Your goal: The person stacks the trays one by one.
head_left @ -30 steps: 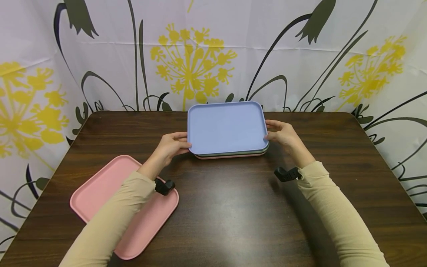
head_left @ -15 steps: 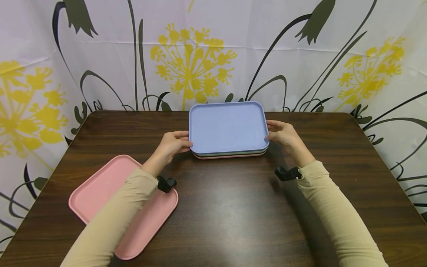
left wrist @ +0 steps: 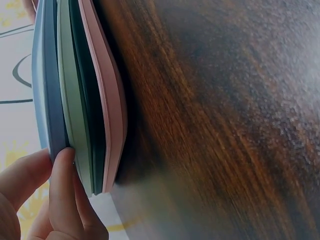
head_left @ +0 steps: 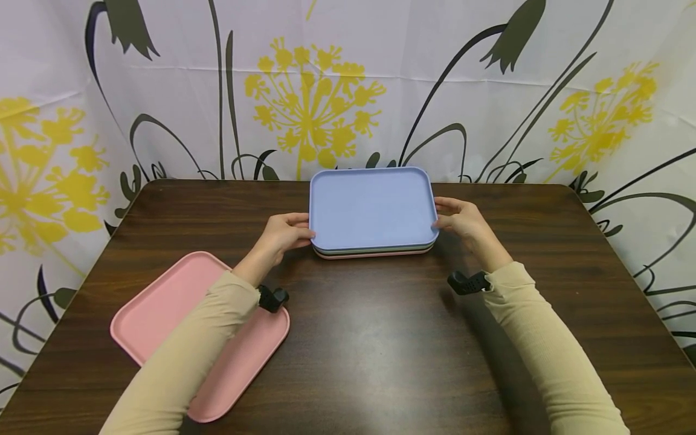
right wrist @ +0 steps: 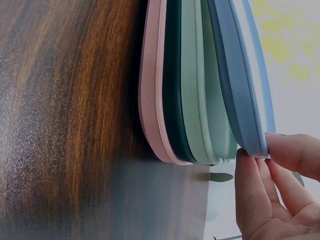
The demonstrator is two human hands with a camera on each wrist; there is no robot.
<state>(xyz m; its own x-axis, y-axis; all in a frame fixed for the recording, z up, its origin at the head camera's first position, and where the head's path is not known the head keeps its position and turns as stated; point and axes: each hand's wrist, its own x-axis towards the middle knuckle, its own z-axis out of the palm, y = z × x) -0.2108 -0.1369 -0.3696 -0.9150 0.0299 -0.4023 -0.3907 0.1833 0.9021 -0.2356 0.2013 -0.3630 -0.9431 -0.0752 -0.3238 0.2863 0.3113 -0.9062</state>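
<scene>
A light blue tray (head_left: 372,208) sits at the top of a stack at the table's far side. Beneath it are a light green tray (right wrist: 192,100), a dark green tray (right wrist: 172,90) and, lowest, a pink tray (left wrist: 112,110). My left hand (head_left: 277,238) pinches the blue tray's left edge between thumb and fingers. At the opposite edge my right hand (head_left: 464,223) pinches it likewise. The right wrist view has a gap between the blue tray and the light green one; in the left wrist view they lie close together.
Another pink tray (head_left: 163,302) lies askew on the dark wooden table (head_left: 370,350) at the left, partly covered by my left forearm. A white cloth with a flower print (head_left: 348,109) hangs right behind the table's far edge.
Both hands have shifted the blue tray slightly to the right, and its far edge has come down a little. The grip stays the same, and the other pink tray stays in place.
</scene>
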